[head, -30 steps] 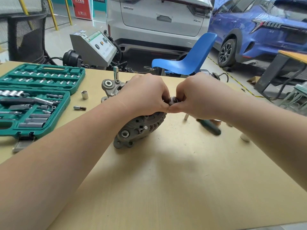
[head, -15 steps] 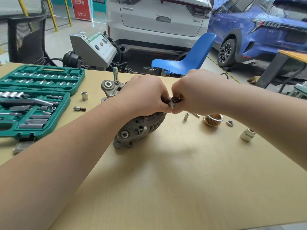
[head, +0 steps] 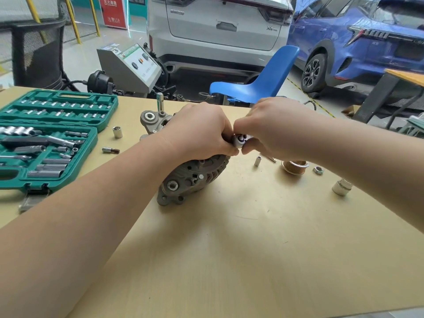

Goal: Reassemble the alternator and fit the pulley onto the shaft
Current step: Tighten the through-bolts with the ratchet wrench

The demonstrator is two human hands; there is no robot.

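Garage bay behind, with a white car [head: 220, 31] and a blue car [head: 358, 42] parked past a pale wooden table [head: 229, 260]. On the table, an alternator [head: 185, 180] lying on its side near the middle, half covered by the hands. Left hand [head: 202, 131] curled down over the top of the housing, fingers closed round a small silvery tool head [head: 239, 140] (probably a ratchet head or socket driver, too covered to name for certain). Right hand [head: 273, 127] meeting it from the other side, fingertips pinching the same piece. Pulley [head: 294, 166] lying loose on the table to the right, well apart from the alternator, with a nut [head: 318, 171] just beside it and a larger socket [head: 341, 187] further right. Open green socket set [head: 52, 138] at the left edge.

Judging by this, a housing fastener being tightened, pulley not yet fitted. To do it well: keep the tool square on the fastener, steady the housing against rolling with the left palm, turn in short strokes, stop at firm resistance. Worth keeping pulley and nut within easy reach.
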